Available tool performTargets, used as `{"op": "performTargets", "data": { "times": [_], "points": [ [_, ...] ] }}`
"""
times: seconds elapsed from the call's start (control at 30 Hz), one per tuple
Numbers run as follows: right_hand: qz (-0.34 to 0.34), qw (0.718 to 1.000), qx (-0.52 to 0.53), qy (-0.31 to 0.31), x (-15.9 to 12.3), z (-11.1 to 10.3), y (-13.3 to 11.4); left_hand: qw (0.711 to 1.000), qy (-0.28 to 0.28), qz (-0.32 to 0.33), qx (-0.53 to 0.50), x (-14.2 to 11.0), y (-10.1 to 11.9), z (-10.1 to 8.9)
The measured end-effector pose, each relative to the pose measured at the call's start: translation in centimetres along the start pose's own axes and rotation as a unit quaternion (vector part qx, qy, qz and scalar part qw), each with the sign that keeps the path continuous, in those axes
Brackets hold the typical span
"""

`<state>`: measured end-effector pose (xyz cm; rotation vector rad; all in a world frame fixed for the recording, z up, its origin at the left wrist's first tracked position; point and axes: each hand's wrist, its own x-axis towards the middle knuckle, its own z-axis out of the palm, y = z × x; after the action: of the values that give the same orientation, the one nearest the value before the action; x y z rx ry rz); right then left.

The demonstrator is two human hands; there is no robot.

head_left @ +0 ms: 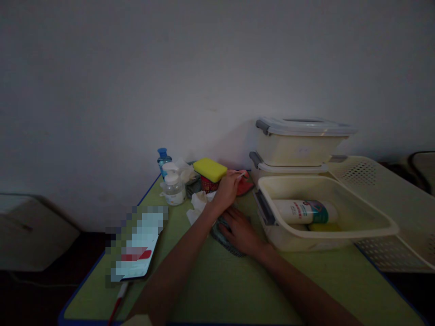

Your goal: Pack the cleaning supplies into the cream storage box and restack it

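My left hand (228, 190) reaches over the table with its fingers drawn together. A small white strip (241, 175) shows at its fingertips, beside a pinkish-red cloth (245, 184). My right hand (239, 230) rests on a grey mesh cloth or bag (222, 237), thumb and fingers apart. Part of that mesh is hidden under the hand. Crumpled white tissue (194, 213) lies just left of my left wrist. Behind it, a yellow sponge (210, 169) sits on top of a dark red patterned container (209, 184).
A clear jar (174, 189) and a blue-capped bottle (162, 156) stand at the back left. Nearer lies a phone (139, 244) with a cable (118, 301). On the right, an open cream bin (329, 234) holds a white bottle (295, 211); lidded boxes (302, 147) are stacked behind.
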<state>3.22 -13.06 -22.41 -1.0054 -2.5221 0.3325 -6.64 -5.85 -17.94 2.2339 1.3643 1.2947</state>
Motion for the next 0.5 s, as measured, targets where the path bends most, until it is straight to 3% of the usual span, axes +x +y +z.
{"op": "performTargets", "data": {
  "times": [0.17,0.27,0.33,0.43,0.5],
  "points": [
    [-0.004,1.000,0.001,0.000,0.0,0.1,0.1,0.997,0.022,-0.048,0.047,0.7,1.5,-3.1],
    [-0.009,1.000,0.010,0.009,0.0,0.2,0.3,0.987,0.088,-0.106,-0.083,1.0,1.7,-4.8],
    [-0.016,1.000,0.015,0.014,0.0,0.3,0.4,0.955,0.129,-0.149,-0.224,1.2,1.6,-5.6],
    [-0.019,1.000,0.018,0.013,-0.1,0.2,0.5,0.871,0.189,-0.187,-0.412,1.4,1.5,-6.1],
    [-0.017,1.000,0.020,0.012,-0.1,0.2,0.5,0.825,0.219,-0.195,-0.483,1.4,1.6,-6.3]
  ]
}}
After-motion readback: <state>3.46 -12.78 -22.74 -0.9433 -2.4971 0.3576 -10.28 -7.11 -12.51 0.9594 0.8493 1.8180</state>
